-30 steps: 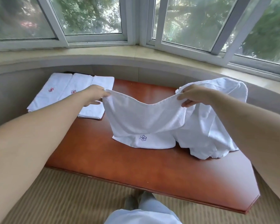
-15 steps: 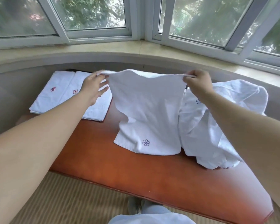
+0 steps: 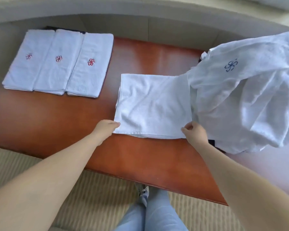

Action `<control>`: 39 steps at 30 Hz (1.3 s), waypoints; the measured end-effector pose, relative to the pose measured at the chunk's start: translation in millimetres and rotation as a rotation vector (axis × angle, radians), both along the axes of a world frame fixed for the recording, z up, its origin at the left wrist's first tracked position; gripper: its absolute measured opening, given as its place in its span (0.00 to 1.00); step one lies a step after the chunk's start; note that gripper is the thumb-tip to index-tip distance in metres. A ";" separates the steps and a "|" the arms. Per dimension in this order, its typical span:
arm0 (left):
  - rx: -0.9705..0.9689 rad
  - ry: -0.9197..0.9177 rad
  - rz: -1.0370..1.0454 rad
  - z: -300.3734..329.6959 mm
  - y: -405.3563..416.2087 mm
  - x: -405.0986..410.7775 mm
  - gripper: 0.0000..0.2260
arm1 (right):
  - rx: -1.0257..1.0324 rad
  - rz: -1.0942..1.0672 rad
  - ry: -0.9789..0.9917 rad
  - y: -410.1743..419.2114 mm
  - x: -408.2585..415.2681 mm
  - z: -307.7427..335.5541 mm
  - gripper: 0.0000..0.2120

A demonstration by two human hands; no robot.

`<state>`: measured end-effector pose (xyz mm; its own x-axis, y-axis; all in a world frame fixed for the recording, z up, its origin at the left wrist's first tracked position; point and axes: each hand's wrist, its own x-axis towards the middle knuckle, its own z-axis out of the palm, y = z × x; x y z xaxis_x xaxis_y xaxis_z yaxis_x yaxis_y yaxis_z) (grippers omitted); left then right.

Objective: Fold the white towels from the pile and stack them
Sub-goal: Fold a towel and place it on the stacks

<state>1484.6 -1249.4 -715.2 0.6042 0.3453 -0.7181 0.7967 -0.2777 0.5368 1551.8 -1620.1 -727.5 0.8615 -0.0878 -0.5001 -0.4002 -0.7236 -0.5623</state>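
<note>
A white towel (image 3: 153, 104) lies folded in half on the reddish wooden table (image 3: 57, 117), near its middle. My left hand (image 3: 107, 128) pinches the towel's near left corner. My right hand (image 3: 194, 133) pinches the near right corner. To the right, a rumpled pile of white towels (image 3: 247, 90) with a blue flower mark overlaps the folded towel's right edge. At the far left, three folded white towels (image 3: 60, 64) with red flower marks lie side by side.
A curved beige ledge (image 3: 140, 7) runs behind the table. Striped matting (image 3: 98, 194) covers the floor in front, where my legs in light jeans (image 3: 150, 212) and a shoe show. Something dark (image 3: 212, 142) peeks from under the pile.
The towel was held up by its top corners; both hands brought that edge down toward me, so it now lies doubled on the table. The view has tilted downward.
</note>
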 end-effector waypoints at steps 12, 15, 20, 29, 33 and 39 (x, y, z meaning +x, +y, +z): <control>0.293 0.118 0.055 -56.1 -23.9 8.3 0.30 | 0.109 -0.537 0.114 2.3 -5.9 -47.7 0.23; 0.223 0.147 0.031 -62.7 -22.7 10.4 0.22 | 0.087 -0.436 0.192 -6.4 -1.5 -52.3 0.21; 0.179 0.072 0.020 -65.1 -23.3 4.3 0.12 | 0.074 -0.444 0.146 -10.8 2.5 -54.3 0.24; -0.043 -0.013 0.165 -32.0 -11.1 -3.5 0.10 | -0.058 -0.083 0.192 -9.3 1.1 -27.3 0.10; -0.111 -0.129 0.260 18.1 -1.8 13.9 0.08 | 0.173 -0.160 0.051 6.9 23.3 24.6 0.10; -0.222 -0.222 0.496 66.0 17.8 13.0 0.01 | 0.351 -0.293 0.039 2.7 41.5 71.0 0.12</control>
<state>1497.6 -1231.5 -649.2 0.5528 0.4814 -0.6802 0.6647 0.2376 0.7083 1593.2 -1617.5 -656.5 0.8057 -0.1448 -0.5743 -0.5851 -0.3451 -0.7339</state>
